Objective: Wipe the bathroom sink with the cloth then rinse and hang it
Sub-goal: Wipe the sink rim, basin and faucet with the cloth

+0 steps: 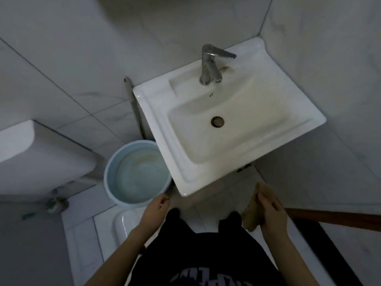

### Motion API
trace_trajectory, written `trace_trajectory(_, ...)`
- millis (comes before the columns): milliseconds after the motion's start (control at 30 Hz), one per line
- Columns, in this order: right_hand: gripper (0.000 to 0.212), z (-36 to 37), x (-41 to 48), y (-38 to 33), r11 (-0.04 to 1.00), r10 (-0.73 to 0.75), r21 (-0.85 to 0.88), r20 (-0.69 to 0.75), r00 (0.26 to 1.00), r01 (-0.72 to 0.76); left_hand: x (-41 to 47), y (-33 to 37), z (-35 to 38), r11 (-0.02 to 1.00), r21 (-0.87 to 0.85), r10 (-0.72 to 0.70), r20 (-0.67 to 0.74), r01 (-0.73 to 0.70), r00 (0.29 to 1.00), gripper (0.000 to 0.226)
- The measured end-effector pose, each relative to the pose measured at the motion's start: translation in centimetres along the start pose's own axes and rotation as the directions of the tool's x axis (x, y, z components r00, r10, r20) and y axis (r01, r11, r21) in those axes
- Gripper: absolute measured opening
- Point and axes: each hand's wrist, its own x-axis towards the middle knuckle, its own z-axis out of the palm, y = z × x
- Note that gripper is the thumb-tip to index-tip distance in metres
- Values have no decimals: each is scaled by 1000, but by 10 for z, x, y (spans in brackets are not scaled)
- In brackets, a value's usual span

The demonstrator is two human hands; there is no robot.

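A white bathroom sink [160, 112] stands in the corner, with a rusty drain [217, 121] in its stained basin and a metal tap [208, 65] at the back. My right hand [272, 215] is below the sink's front edge, closed around a tan cloth [257, 203] that sticks up past my fingers. My left hand [156, 209] hangs near the sink's front left corner with its fingers loosely curled and nothing in it.
A light blue bucket [109, 182] holding water stands on the floor left of the sink. A white toilet tank [31, 153] is at far left. A stick [134, 106] leans on the wall behind the bucket. A brown wooden edge [334, 217] runs at right.
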Motion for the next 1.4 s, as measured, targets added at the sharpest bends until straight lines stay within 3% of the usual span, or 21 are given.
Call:
trace_trajectory(100,38,-43,33,-22,997,54,-54,25,998,-53,-24,1,33,960,-134,-254,-38,247,967,22)
trace_trajectory(167,35,-64,51,-44,991,41,-132,67,997,-32,-40,19,50,939,-221,-292,-101,265,951,22)
trace_trajectory(267,30,-81,75,-74,976,-36,-211,132,991,63,-58,63,71,930,-314,-253,-163,192,954,20)
trace_trajectory(400,4,-79,96,-100,950,-149,-246,185,971,193,-62,108,84,964,-255,-115,-151,73,982,17)
trace_trajectory(600,9,-48,116,-109,940,-128,-273,280,951,206,-45,145,94,979,-198,-64,-111,41,992,16)
trace_trajectory(700,18,-29,118,-113,917,-125,-324,321,939,233,-26,159,101,972,-234,-43,-57,28,997,16)
trace_trajectory(833,13,-2,125,-131,862,-166,-403,347,923,307,7,186,106,958,-287,15,6,-13,1000,15)
trace_trajectory(1000,2,39,141,-166,786,-239,-449,413,879,424,55,219,95,960,-258,104,-42,-111,994,14)
trace_trajectory(1233,10,107,184,-216,804,-235,-406,455,859,435,130,254,57,967,-143,183,-179,-210,967,12)
trace_trajectory(1400,18,155,238,-232,749,-319,-378,513,797,544,195,261,38,972,-47,200,-345,-230,917,22)
